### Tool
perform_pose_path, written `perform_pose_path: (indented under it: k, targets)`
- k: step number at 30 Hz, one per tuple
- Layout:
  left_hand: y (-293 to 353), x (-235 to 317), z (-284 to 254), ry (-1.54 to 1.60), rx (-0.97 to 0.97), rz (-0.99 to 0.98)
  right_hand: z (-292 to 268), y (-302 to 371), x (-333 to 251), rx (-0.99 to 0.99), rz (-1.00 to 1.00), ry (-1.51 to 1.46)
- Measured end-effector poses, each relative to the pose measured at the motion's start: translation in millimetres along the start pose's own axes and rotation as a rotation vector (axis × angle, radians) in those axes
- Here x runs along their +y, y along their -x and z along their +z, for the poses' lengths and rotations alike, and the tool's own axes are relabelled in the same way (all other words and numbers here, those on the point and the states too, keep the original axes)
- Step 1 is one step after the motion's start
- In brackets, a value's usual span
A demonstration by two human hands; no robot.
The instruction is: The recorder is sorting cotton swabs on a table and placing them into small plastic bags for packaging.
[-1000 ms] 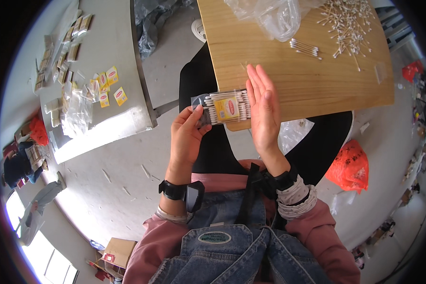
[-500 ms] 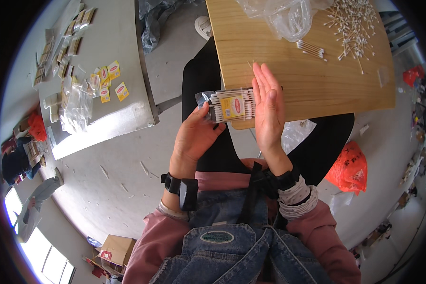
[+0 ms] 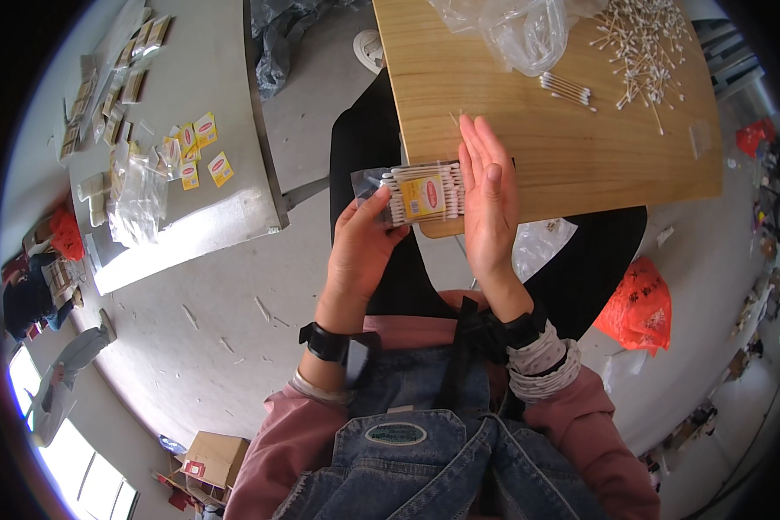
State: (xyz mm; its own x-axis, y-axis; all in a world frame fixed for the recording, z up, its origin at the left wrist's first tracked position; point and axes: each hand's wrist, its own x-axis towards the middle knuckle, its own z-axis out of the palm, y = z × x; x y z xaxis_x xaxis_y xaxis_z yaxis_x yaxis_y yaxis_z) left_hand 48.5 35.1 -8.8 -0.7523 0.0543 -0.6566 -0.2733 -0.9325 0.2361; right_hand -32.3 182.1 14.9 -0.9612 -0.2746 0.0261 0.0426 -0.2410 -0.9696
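A clear plastic bag of cotton swabs with a yellow label card inside lies sideways over my lap, by the near left corner of the wooden table. My left hand grips its left part, the thumb on top and the other fingers mostly hidden beneath. Loose, unfilled film sticks out past the swabs on that side. My right hand stands on edge, fingers stretched out, its palm against the bag's right end.
On the wooden table are a heap of loose swabs, a small row of swabs and a clear plastic bag. The grey table at left holds yellow cards and packed bundles. A red bag sits on the floor.
My left hand has shifted slightly, its thumb moving a little right and onto the bag. More of the bag's loose film shows at the left. My right hand stays nearly still.
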Motion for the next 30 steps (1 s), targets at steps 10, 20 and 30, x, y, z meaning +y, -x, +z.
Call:
perform_pose_path:
  k: [10, 20, 30]
  targets:
    - [2.2, -2.3, 25.8, -0.685, 0.286, 0.443, 7.4, 5.9, -8.1, 0.058, 0.026, -0.105]
    - [4.8, -2.3, 31.7, -0.797, 0.314, 0.434, 6.8, 15.1, -19.9, 0.163, 0.063, 0.055]
    - [8.1, -1.5, 23.3, -0.782, 0.320, 0.420, -13.2, 31.5, -34.0, 0.164, 0.333, 0.144]
